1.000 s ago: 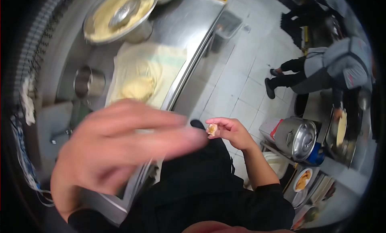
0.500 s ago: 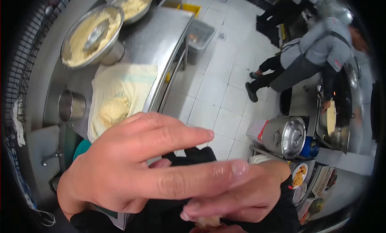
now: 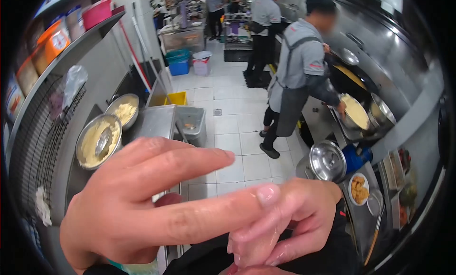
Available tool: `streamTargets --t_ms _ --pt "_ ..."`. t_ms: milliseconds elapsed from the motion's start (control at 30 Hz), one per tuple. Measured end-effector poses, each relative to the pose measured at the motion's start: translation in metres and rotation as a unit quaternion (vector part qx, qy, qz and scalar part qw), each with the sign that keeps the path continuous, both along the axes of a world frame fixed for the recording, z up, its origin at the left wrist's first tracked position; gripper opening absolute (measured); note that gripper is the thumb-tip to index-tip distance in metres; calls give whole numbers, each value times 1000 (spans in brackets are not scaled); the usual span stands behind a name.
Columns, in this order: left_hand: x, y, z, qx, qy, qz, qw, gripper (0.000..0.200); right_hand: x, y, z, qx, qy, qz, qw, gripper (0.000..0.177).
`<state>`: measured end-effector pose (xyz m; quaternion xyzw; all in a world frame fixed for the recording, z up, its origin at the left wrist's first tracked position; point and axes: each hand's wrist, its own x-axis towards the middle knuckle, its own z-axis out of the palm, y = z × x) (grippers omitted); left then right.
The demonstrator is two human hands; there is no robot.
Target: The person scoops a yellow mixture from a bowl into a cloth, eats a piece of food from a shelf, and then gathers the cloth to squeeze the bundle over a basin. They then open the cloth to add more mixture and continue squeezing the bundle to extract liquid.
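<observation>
My left hand point(image 3: 128, 208) is large at the lower left, palm down, its visible fingers stretched and apart. Its longest visible finger reaches across to my right hand point(image 3: 304, 218), overlapping it in view. The right hand's fingers are bent and pressed together in front of my dark clothing, and their skin looks wet. Whether anything is held between them is hidden. Beyond my left hand stands a metal bowl point(image 3: 84, 156) of pale yellow dough-like mixture, with a smaller metal bowl lying in it. Another bowl point(image 3: 135, 114) of pale mixture stands behind that.
A person in a grey shirt point(image 3: 299, 52) works at the stove on the right, a hand at a pan of pale mixture point(image 3: 356, 114). A lidded steel pot point(image 3: 327, 158) and a plate of fried food point(image 3: 352, 192) are nearer. A grey bin point(image 3: 202, 128) stands beside the left counter.
My view has tilted up from the counter and floor to the far kitchen. The right hand's fingers have curled more, and the left hand stays stretched over them. The co-worker's pan shows more fully.
</observation>
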<state>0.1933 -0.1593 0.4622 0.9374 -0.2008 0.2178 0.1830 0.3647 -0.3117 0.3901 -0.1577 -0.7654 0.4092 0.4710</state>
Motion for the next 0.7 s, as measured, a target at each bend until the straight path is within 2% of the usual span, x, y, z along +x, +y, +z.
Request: streamTargets --t_ms 33,133,200,267,333,367,400,467,533,567,600,633,667,700 --pt "2 -3 3 4 -5 5 1000 35 -5 -6 -2 -30 83 -21 996 50" --pt "4 1 -8 -5 3 8 1000 37 -5 -20 -16 -65 210 -109 969 38" --pt "0 12 -21 18 86 43 995 43 25 -21 -42 -82 101 -181 975 37" --pt "-9 32 -62 -4 168 107 980 49 55 -11 -118 -177 202 -132 954 37" --pt "-28 48 -125 -27 216 217 952 51 72 -8 -206 -340 229 -263 874 31" --pt "-48 57 -162 -7 262 255 931 50 78 -10 -261 -394 99 -374 834 31" --pt "-72 63 -197 14 303 293 907 50 80 -15 -314 -426 -40 -472 771 32" --pt "-114 58 -239 -60 470 342 812 49 76 -32 -391 -544 -140 -517 646 36" --pt "-161 44 -272 -153 495 368 772 49 72 -52 -444 -591 -203 -483 614 43" --pt "-186 34 -288 -188 481 388 763 50 63 -63 -467 -584 -212 -476 622 43" --pt "-211 24 -305 -192 474 399 761 50 52 -74 -488 -524 -300 -484 633 49" --pt "-234 14 -324 -197 461 432 749 51 46 -72 -496 -455 -384 -490 637 57" --pt "-255 6 -335 -200 450 465 736 52 38 -61 -488 -444 -389 -486 644 57" --pt "-271 -5 -340 -223 456 480 715 52 29 -48 -478 -480 -414 -443 634 63"
